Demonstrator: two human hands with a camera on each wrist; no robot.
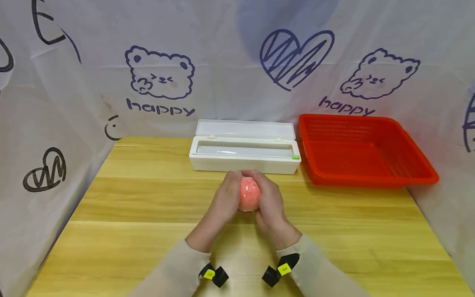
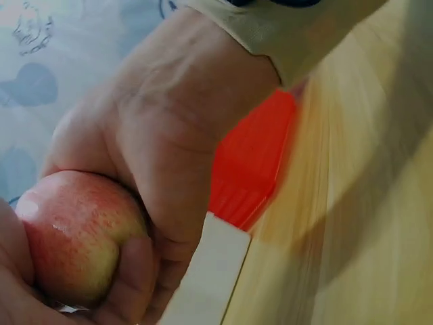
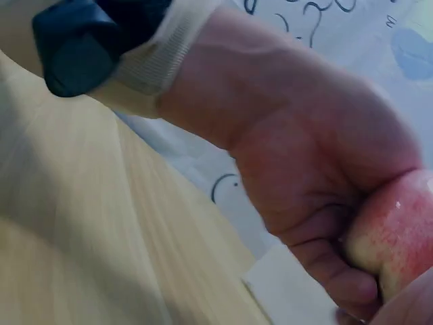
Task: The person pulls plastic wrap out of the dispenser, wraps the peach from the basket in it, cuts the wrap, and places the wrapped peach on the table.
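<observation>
A pinkish-red apple [image 1: 250,194], yellow-green toward one end, is held between both hands over the middle of the table. Its surface shows glossy highlights. The left hand [image 1: 225,198] cups one side with bent fingers; in the left wrist view the apple [image 2: 81,237] sits against the palm. From the other side the right hand [image 1: 271,202] wraps it, and the right wrist view shows curled fingers under the apple [image 3: 399,230]. Just beyond the hands stands a white cling film dispenser [image 1: 245,165], lid raised, a roll inside and a green slider on its front bar.
A red plastic basket [image 1: 371,181] stands at the back right, close beside the dispenser. All this is on a wood-grain table [image 1: 148,198]. White cloth [image 1: 230,62] with drawn bears and hearts hangs behind and along the sides.
</observation>
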